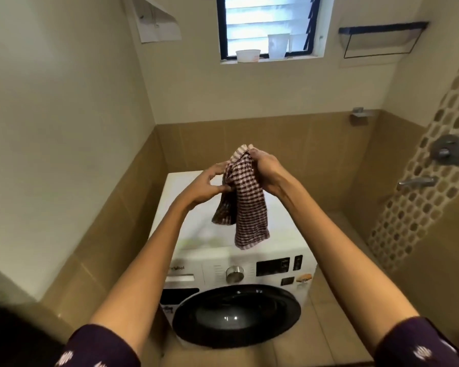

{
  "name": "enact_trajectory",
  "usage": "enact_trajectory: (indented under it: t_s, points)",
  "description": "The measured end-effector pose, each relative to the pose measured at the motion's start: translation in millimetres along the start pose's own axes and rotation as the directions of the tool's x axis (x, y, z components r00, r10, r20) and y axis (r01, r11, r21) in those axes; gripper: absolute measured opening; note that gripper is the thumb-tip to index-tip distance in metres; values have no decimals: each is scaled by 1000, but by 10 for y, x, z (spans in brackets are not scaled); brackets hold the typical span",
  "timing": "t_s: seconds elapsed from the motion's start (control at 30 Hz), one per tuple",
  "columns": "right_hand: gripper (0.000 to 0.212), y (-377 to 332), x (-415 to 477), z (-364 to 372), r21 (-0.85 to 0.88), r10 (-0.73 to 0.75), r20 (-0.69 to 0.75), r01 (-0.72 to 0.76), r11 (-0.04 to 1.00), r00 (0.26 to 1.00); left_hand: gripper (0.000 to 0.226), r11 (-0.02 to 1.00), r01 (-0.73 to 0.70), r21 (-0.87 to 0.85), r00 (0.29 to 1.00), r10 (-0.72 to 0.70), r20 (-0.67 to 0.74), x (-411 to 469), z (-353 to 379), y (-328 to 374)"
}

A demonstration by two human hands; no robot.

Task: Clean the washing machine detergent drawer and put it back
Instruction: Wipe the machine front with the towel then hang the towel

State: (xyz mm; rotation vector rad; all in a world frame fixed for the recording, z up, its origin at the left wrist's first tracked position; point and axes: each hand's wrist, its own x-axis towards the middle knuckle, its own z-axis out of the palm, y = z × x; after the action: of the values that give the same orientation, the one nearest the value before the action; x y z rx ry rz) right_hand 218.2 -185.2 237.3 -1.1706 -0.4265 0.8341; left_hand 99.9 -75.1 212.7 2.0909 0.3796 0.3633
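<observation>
A dark red and white checked cloth (245, 205) hangs in the air above the white washing machine (217, 242). My right hand (265, 170) pinches its top corner. My left hand (210, 185) grips its left edge a little lower. The cloth's lower end dangles just above the machine's top. The detergent drawer front (182, 274) sits flush in the upper left of the machine's panel, beside the silver dial (234, 273). The round dark door (236, 313) is closed.
Tiled walls close in on the left and behind the machine. A shower valve (448, 149) and tap (416, 182) stick out of the right wall. Two white containers (263, 50) stand on the window sill above. A wall shelf (382, 39) hangs at upper right.
</observation>
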Motion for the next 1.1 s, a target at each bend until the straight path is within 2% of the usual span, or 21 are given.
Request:
enact_trajectory:
  t_s: [0.07, 0.13, 0.23, 0.3, 0.33, 0.4, 0.43, 0.47, 0.5, 0.53, 0.57, 0.6, 0.63, 0.67, 0.73, 0.77, 0.83, 0.9, 0.97, 1.1]
  points:
    - [35, 9, -108, 38, -173, -69, -16, 66, 983, 997, 33, 991, 27, -130, 999, -24, 22, -158, -1, -55]
    - [34, 53, -224, 89, -408, -179, 14, 169, 897, 984, 23, 983, 82, -163, 994, -69, 83, -311, -11, -88]
    - [31, 232, -344, 165, -694, -339, 54, 279, 663, 939, 42, 992, 126, -17, 975, -121, 187, -433, -76, -234]
    - [27, 436, -379, 183, -758, -432, -37, 256, 600, 901, 50, 991, 137, -14, 969, -131, 210, -489, -120, -293]
    - [22, 591, -416, 207, -761, -502, -142, 231, 607, 853, 52, 991, 131, -25, 970, -123, 210, -517, -152, -320]
    - [20, 1019, -553, 272, -728, -629, -406, 183, 661, 663, 41, 994, 98, -42, 979, -88, 184, -536, -176, -387]
    - [21, 1276, -663, 344, -684, -644, -516, 180, 707, 565, 28, 997, 67, -48, 985, -59, 160, -552, -176, -408]
    - [20, 1568, -765, 426, -609, -589, -607, 163, 776, 533, 18, 998, 41, -40, 992, -36, 122, -561, -163, -435]
    - [16, 1859, -822, 535, -488, -469, -684, 128, 863, 559, 14, 999, 20, -28, 995, -17, 94, -564, -166, -488]
    - [11, 2100, -860, 638, -295, -278, -732, 79, 952, 622, 18, 1000, 12, -29, 996, -9, 91, -571, -162, -542]
    - [12, 2287, -857, 738, -38, -43, -722, 22, 999, 691, 25, 999, 31, -23, 993, -28, 119, -586, -164, -628]
    - [20, 2399, -829, 807, 205, 168, -651, -41, 978, 741, 32, 998, 55, -19, 984, -51, 170, -616, -165, -691]
    - [29, 2440, -793, 838, 372, 312, -543, -111, 922, 780, 30, 997, 77, -19, 971, -71, 230, -657, -161, -761]
    - [35, 2444, -746, 877, 490, 395, -446, -151, 859, 803, 21, 996, 93, -18, 951, -84, 299, -710, -159, -852]
    - [43, 2430, -623, 917, 609, 454, -324, -185, 772, 830, 24, 994, 105, -1, 927, -98, 363, -792, -151, -1040]
    - [45, 2447, -565, 926, 636, 443, -291, -175, 752, 848, 32, 990, 138, -8, 920, -125, 371, -830, -147, -1137]
    - [49, 2540, -478, 960, 706, 429, -270, -126, 697, 862, 29, 974, 212, -79, 904, -165, 393, -900, -120, -1328]
    - [57, 2733, -386, 964, 769, 423, -320, -29, 638, 848, 27, 958, 257, -129, 894, -184, 409, -905, -72, -1483]
    - [63, 2963, -314, 917, 809, 407, -390, 96, 580, 826, 37, 952, 292, -97, 878, -226, 422, -886, -10, -1627]
    - [58, 3241, -108, 785, 813, 408, -491, 237, 531, 770, 60, 933, 330, 144, 832, -360, 423, -797, 91, -1976]
